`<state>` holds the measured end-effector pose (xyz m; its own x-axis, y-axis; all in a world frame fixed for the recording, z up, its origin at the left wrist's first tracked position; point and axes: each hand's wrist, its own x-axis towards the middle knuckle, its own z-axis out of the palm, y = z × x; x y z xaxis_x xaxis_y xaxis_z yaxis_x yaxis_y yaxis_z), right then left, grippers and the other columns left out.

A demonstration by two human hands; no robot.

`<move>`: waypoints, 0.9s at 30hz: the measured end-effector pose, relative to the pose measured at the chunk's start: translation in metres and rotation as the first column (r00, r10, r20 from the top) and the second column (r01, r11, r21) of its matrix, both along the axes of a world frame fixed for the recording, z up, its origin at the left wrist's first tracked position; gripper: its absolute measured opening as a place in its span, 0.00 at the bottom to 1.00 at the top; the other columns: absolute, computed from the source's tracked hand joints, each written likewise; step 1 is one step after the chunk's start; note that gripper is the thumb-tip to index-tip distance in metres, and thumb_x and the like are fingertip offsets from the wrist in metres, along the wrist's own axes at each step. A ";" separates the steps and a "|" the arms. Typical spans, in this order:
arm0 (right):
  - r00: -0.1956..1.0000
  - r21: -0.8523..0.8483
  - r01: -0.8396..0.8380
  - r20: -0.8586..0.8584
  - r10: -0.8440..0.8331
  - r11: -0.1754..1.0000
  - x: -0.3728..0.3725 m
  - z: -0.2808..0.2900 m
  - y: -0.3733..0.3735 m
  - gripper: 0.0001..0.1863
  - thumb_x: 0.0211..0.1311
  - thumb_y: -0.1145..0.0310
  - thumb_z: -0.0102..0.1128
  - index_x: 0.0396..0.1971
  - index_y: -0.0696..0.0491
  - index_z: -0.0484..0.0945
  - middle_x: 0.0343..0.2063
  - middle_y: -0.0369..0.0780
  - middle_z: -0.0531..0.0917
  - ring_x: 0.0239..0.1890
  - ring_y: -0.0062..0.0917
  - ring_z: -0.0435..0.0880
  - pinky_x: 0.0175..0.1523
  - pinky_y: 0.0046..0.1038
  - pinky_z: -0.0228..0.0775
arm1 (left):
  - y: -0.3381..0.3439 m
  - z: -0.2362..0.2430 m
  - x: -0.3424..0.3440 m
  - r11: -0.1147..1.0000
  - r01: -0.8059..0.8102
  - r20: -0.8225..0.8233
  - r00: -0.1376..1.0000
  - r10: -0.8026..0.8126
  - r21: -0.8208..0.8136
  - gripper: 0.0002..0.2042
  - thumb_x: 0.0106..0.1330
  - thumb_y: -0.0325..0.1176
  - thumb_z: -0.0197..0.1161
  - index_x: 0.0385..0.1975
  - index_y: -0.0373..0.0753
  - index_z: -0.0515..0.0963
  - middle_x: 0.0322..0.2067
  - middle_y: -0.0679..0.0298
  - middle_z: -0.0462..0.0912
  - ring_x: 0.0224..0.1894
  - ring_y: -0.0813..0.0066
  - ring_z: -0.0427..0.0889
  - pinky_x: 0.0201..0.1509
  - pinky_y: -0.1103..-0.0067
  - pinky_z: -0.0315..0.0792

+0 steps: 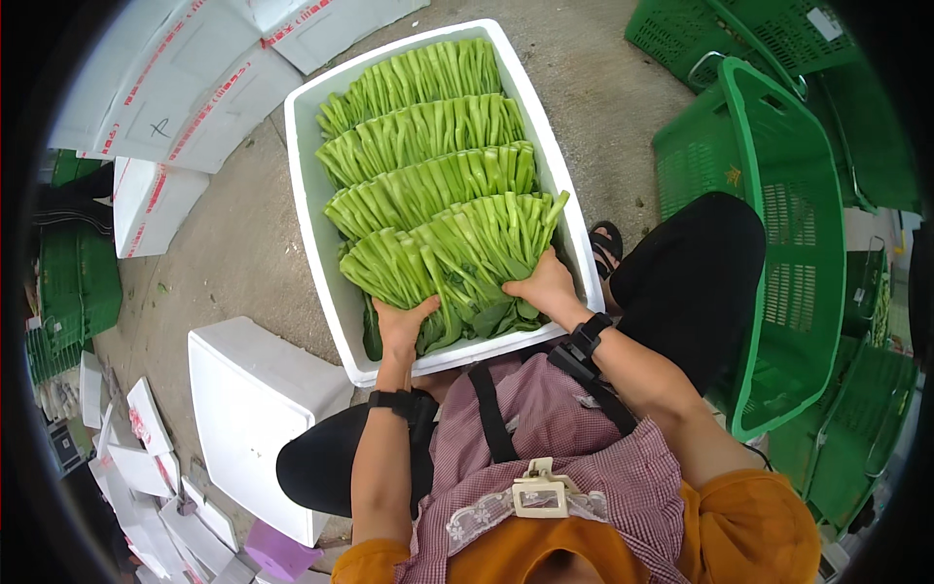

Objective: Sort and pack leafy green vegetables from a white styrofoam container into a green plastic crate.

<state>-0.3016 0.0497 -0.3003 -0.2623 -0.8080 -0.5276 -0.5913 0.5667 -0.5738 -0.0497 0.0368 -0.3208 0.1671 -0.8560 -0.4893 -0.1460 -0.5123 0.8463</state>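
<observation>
- Leafy green stalks (457, 238) in 4 rows, inside white foam box (316, 219), in front of person.
- L hand (399, 323) grasps front row's left side, thumb over stalks, fingers mostly hidden.
- R hand (550, 287): same grasp, right side.
- Green crate (812, 175) to person's R.

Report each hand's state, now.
Left hand: thumb over leafy green stalks in the rectangular white foam box; fingers hidden, closure can't be told.
Right hand: thumb on the same stalks; fingers mostly hidden, closure unclear.

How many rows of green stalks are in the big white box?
4, from far to near: back row, second row, third row, front row. More may hide underneath.
</observation>
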 end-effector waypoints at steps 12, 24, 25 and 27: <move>0.797 -0.159 0.176 0.602 -0.046 0.971 -0.013 0.032 -0.018 0.28 0.47 0.64 0.66 0.47 0.64 0.73 0.40 0.45 0.81 0.42 0.28 0.80 0.48 0.24 0.70 | -0.033 0.070 -0.003 0.996 0.090 -0.282 0.956 -0.078 0.031 0.31 0.47 0.31 0.74 0.50 0.25 0.66 0.41 0.53 0.78 0.40 0.64 0.80 0.43 0.75 0.76; 0.996 -0.320 0.081 -0.005 -0.087 0.944 -0.002 0.014 0.010 0.44 0.38 0.50 0.74 0.48 0.69 0.68 0.46 0.62 0.70 0.50 0.49 0.69 0.58 0.36 0.62 | -0.014 0.019 0.006 0.969 0.053 0.289 0.949 -0.124 0.243 0.42 0.43 0.48 0.76 0.53 0.26 0.66 0.53 0.46 0.67 0.51 0.60 0.73 0.51 0.73 0.71; 0.996 -0.320 0.082 -0.005 -0.088 0.944 -0.002 0.018 0.010 0.44 0.38 0.50 0.74 0.48 0.69 0.68 0.46 0.62 0.70 0.50 0.49 0.69 0.58 0.36 0.62 | -0.012 0.025 0.002 0.979 0.112 -0.019 0.994 -0.110 0.171 0.39 0.46 0.46 0.75 0.53 0.27 0.66 0.52 0.48 0.69 0.50 0.61 0.74 0.50 0.73 0.72; 0.995 -0.242 0.073 0.082 -0.054 0.968 -0.004 0.027 0.010 0.46 0.38 0.49 0.74 0.48 0.71 0.66 0.49 0.61 0.68 0.51 0.46 0.71 0.57 0.33 0.64 | -0.007 0.036 -0.004 0.988 0.109 -0.362 0.930 -0.062 0.113 0.32 0.53 0.38 0.72 0.54 0.29 0.65 0.48 0.54 0.75 0.48 0.64 0.77 0.49 0.73 0.74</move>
